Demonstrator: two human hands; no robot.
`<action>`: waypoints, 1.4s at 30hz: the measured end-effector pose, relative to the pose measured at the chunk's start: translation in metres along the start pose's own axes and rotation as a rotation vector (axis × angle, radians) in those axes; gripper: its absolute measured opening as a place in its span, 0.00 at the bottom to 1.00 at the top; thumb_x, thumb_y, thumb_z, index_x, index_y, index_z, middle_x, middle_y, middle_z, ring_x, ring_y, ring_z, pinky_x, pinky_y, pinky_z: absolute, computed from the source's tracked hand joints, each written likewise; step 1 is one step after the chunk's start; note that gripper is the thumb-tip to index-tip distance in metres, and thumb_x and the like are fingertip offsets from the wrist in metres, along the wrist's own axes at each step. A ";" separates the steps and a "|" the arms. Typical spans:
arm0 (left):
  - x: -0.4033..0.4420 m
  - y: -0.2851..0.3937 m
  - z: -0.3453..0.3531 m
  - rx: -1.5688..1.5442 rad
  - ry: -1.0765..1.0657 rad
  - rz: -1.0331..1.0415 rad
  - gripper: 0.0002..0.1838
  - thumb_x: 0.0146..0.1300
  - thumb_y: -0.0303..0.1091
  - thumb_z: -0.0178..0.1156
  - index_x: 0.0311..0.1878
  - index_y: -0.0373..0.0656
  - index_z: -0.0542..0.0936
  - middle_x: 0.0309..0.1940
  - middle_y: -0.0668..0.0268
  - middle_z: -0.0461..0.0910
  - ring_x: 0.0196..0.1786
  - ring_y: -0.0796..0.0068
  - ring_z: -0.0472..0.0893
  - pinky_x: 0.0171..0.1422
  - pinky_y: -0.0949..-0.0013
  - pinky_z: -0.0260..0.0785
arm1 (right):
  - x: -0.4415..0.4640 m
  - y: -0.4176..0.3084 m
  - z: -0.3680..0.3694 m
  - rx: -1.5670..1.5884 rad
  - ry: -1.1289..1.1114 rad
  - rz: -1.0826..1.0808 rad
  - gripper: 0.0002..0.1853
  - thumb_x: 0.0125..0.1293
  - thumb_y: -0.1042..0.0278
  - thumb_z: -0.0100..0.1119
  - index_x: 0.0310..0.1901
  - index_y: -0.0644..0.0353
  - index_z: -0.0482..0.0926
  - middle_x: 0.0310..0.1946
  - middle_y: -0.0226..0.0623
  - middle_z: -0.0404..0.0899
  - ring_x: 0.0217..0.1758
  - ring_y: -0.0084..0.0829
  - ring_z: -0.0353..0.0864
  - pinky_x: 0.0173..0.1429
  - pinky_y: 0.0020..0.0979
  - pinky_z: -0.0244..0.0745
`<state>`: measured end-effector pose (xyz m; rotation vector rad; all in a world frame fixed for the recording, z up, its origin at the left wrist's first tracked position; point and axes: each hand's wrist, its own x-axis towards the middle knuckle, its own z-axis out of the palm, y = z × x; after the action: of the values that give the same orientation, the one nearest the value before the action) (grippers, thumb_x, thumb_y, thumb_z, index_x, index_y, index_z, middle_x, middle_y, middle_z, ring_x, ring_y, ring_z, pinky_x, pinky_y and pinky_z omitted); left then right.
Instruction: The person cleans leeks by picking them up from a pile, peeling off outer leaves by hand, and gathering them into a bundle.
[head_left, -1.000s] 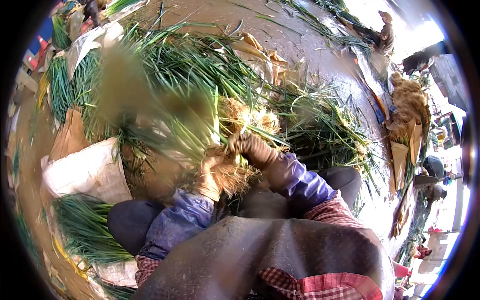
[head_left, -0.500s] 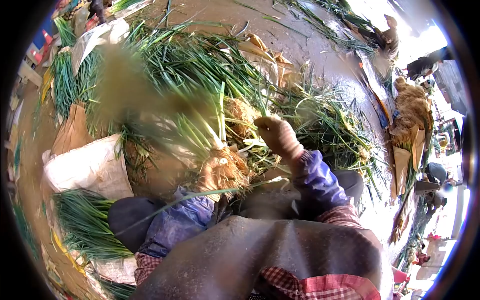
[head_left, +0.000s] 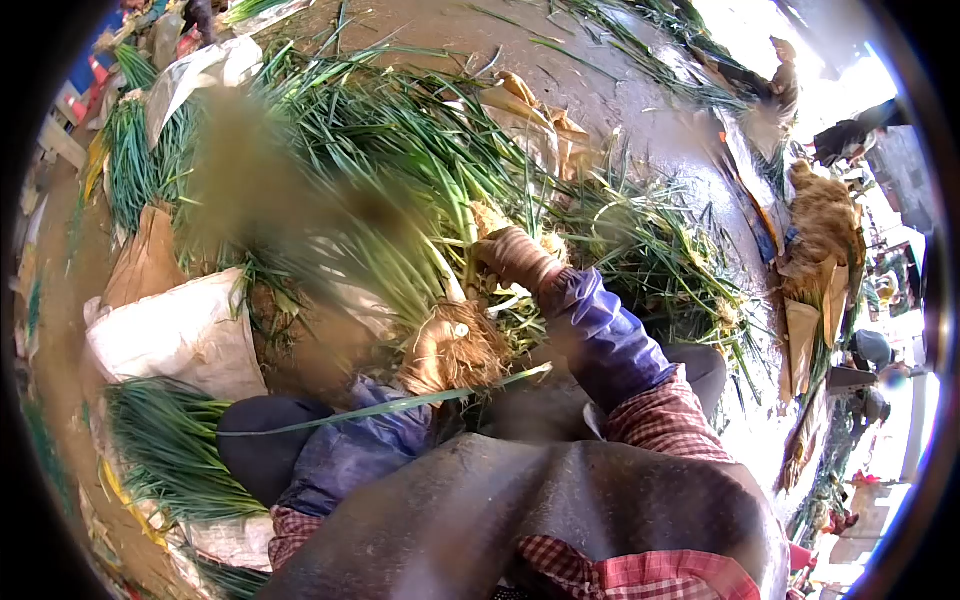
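Gathering stalks appears to be the step: left hand (head_left: pixel 428 355) grasps an onion bunch (head_left: pixel 468 345) by its roots; right hand (head_left: pixel 520 262) reaches among stalks just beyond, fingers' closure unclear. Drawing one out would call for a low-snag path, with the leafy pile (head_left: pixel 370 130) beyond the right fingers, the tangled heap (head_left: pixel 640 250) beside them, the right knee (head_left: pixel 700 370) nearer the body; room seems best upward.
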<state>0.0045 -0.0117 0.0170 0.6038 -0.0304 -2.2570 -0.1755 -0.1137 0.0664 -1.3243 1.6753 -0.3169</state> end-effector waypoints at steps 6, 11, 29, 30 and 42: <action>-0.005 0.004 0.012 0.190 0.057 -0.008 0.19 0.50 0.23 0.54 0.48 0.30 0.75 0.39 0.55 0.80 0.41 0.59 0.82 0.49 0.58 0.79 | 0.028 0.004 0.025 -0.784 -0.159 -0.154 0.21 0.64 0.53 0.51 0.37 0.66 0.82 0.32 0.49 0.82 0.31 0.44 0.79 0.39 0.39 0.77; -0.004 -0.003 0.006 0.178 0.021 0.085 0.19 0.49 0.22 0.51 0.47 0.28 0.76 0.39 0.53 0.81 0.40 0.58 0.82 0.48 0.59 0.79 | 0.000 -0.011 0.005 -0.692 -0.049 -0.092 0.17 0.61 0.55 0.51 0.29 0.59 0.83 0.21 0.39 0.80 0.23 0.33 0.76 0.34 0.34 0.75; 0.021 -0.021 -0.088 1.543 0.197 0.781 0.26 0.56 0.50 0.54 0.53 0.42 0.73 0.41 0.54 0.79 0.42 0.53 0.80 0.48 0.53 0.77 | -0.052 -0.021 0.038 -0.136 0.449 -0.153 0.10 0.53 0.63 0.58 0.26 0.61 0.78 0.20 0.41 0.75 0.24 0.39 0.76 0.29 0.39 0.71; 0.024 -0.020 -0.091 1.623 0.227 0.883 0.26 0.56 0.51 0.54 0.52 0.42 0.73 0.40 0.54 0.80 0.42 0.53 0.80 0.47 0.53 0.77 | -0.054 -0.019 0.036 -0.134 0.449 -0.153 0.10 0.53 0.63 0.58 0.26 0.61 0.78 0.20 0.41 0.75 0.24 0.39 0.76 0.29 0.39 0.71; -0.013 -0.011 0.026 0.273 0.174 0.159 0.11 0.53 0.33 0.57 0.39 0.38 0.77 0.32 0.62 0.79 0.34 0.64 0.80 0.40 0.64 0.77 | -0.057 0.003 0.061 0.416 0.538 -0.412 0.16 0.51 0.72 0.67 0.40 0.67 0.75 0.30 0.42 0.80 0.32 0.30 0.79 0.38 0.31 0.76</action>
<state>-0.0069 0.0007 0.0435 0.9084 -0.2931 -2.0542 -0.1316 -0.0435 0.0613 -1.3186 1.6130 -1.2868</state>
